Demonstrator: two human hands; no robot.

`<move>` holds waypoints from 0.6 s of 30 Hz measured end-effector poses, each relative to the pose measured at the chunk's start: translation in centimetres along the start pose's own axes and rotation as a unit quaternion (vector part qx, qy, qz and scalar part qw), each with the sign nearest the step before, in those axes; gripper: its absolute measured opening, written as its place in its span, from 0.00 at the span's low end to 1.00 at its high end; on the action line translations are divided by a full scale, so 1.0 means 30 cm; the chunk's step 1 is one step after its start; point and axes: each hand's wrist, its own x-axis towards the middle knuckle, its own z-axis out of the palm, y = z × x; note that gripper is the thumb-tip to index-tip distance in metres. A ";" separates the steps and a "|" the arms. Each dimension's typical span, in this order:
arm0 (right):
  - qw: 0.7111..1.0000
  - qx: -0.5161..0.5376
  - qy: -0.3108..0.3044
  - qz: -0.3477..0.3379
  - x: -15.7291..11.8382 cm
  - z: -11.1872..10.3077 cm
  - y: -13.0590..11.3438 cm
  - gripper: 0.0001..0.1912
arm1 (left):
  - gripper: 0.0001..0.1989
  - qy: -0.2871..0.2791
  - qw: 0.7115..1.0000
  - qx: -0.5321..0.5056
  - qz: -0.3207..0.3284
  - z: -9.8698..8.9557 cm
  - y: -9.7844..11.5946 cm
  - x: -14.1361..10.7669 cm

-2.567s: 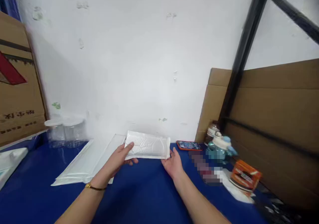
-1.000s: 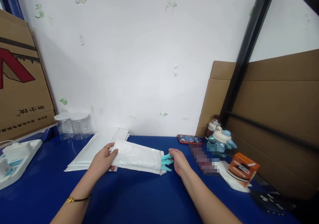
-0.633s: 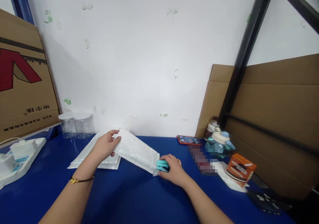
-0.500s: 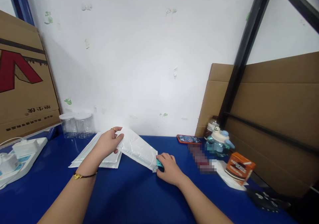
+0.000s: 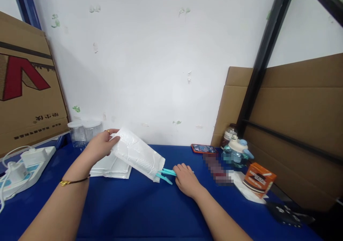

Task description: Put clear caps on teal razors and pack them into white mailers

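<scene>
My left hand (image 5: 101, 145) pinches the upper left end of a white padded envelope (image 5: 138, 153), which is tilted with its open end down to the right. Slim turquoise plastic sticks (image 5: 166, 172) stick out of that opening; their exact kind cannot be made out. My right hand (image 5: 186, 179) is closed around one of them just right of the envelope, and a tip shows beyond the fingers. Another stick slants down toward the table, outside my grip. Behind and below my left hand lies a stack of white padded envelopes (image 5: 111, 167).
On the blue table (image 5: 134, 212), two clear jars (image 5: 92, 131) and a power strip (image 5: 37, 171) stand left. A phone (image 5: 204, 149), a teal bottle (image 5: 235, 153), a brown jar (image 5: 229, 135) and an orange box (image 5: 258, 178) are right. Cardboard (image 5: 302, 126) lines the right side.
My left hand has moved left with the envelope, drawing it away from my right hand. More of the turquoise sticks now shows outside the opening.
</scene>
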 end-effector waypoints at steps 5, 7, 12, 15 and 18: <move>1.000 0.022 -0.004 0.005 0.001 -0.008 -0.015 0.11 | 0.28 0.017 0.992 -0.095 -0.079 -0.027 -0.113 -0.038; 0.999 0.036 -0.010 0.004 0.001 -0.012 -0.018 0.13 | 0.28 0.024 0.991 -0.098 -0.092 -0.035 -0.128 -0.049; 0.997 0.074 -0.006 0.000 -0.005 -0.033 -0.020 0.21 | 0.28 0.032 0.988 -0.114 -0.097 -0.048 -0.137 -0.055; 0.996 0.092 0.004 -0.008 -0.003 -0.054 -0.032 0.23 | 0.28 0.036 0.985 -0.137 -0.098 -0.056 -0.142 -0.053; 0.994 0.104 0.004 -0.029 0.008 -0.067 -0.061 0.25 | 0.29 0.038 0.985 -0.144 -0.091 -0.063 -0.142 -0.052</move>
